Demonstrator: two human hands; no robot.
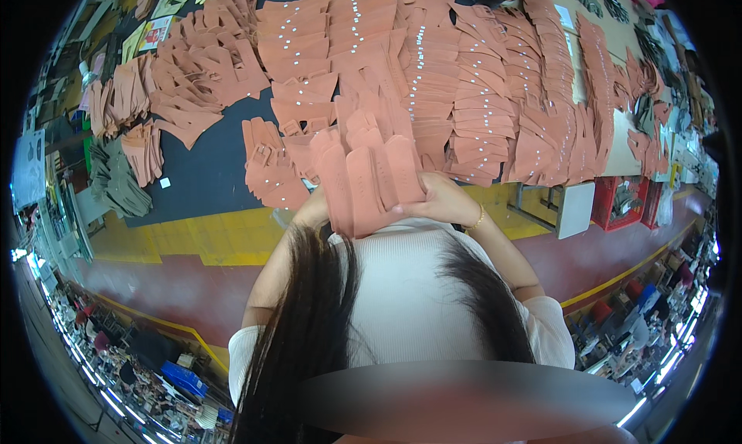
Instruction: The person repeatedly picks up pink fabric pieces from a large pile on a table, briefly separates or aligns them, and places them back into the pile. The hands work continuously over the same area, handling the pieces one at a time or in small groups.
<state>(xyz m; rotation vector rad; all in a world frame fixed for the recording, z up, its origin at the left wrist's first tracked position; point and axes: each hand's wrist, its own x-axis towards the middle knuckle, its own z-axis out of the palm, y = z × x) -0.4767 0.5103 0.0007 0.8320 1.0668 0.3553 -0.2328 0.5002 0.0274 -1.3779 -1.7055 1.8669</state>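
Observation:
Both my hands hold up a fanned stack of salmon-pink cut leather pieces close to my chest. My left hand grips the stack's left edge and is mostly hidden behind the pieces. At the right lower edge my right hand closes on the stack, with a thin gold bracelet at the wrist. The pieces are long with rounded ends. Beyond the stack lies a dark table covered with many more of the same pink pieces, some with small silver rivets.
Olive-green pieces are piled at the table's left end. Red crates stand under the table at the right. The floor has a yellow strip and a dark red area. My long dark hair and white top fill the lower middle.

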